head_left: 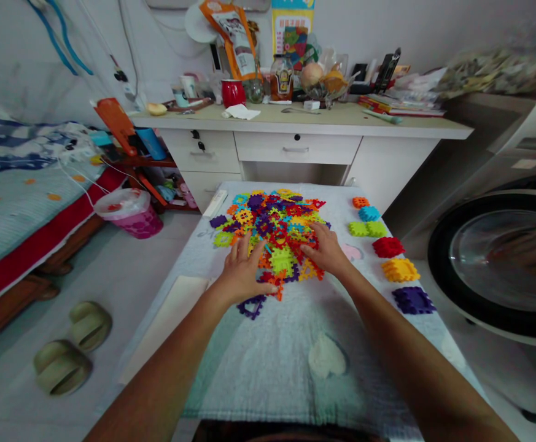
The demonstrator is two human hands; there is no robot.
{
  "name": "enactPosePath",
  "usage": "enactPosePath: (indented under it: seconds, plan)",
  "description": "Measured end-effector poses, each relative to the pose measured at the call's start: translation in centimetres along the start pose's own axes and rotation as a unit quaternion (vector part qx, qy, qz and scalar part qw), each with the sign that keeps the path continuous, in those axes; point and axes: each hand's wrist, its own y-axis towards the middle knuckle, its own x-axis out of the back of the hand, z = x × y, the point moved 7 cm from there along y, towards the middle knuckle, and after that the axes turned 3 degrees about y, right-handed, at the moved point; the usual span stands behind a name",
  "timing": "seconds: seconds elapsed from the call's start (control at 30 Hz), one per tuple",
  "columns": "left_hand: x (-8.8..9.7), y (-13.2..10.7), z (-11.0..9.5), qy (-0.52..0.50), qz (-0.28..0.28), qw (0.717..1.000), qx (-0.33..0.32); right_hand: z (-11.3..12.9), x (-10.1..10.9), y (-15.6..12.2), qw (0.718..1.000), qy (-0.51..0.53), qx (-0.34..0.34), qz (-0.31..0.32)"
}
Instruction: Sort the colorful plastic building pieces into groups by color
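A heap of colourful plastic interlocking pieces (274,215) covers the far middle of the cloth-covered table. At its near left side is my left hand (244,270), fingers spread over the pieces and thumb pointing right. My right hand (326,248) rests at the heap's right side, its fingers apart and touching or hovering just above red pieces. A lime-green piece (282,261) lies between the two hands. Close below my left hand is a purple frame-shaped piece (252,307). Neither hand grips anything that I can see.
Sorted stacks run down the table's right side: orange (360,202), blue (369,213), green (367,229), red (388,247), yellow (400,270) and purple (414,300). A pale board (166,325) lies along the left edge. Beyond stands a white desk (295,123); a washing machine (502,245) is at right.
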Motion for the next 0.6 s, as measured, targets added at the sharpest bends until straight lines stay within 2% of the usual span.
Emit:
enactPosePath:
  seconds: [0.13,0.23,0.37,0.6]
  plan:
    - [-1.5,-5.3,0.0,0.042,0.067,0.997,0.016,-0.9,-1.2,-3.4,0.997,-0.053,-0.002,0.054]
    - [-2.4,-6.7,-0.9,0.064,0.057,0.996,0.017,-0.8,-2.2,-4.8,0.996,-0.055,0.022,0.064]
    - [-3.2,-5.7,-2.6,0.082,0.014,0.996,-0.031,0.0,-2.3,-5.6,0.996,-0.048,0.073,0.036]
    - [-3.1,-2.9,-3.7,0.094,-0.009,0.995,-0.025,0.9,-2.0,-6.0,0.994,-0.033,0.098,0.032]
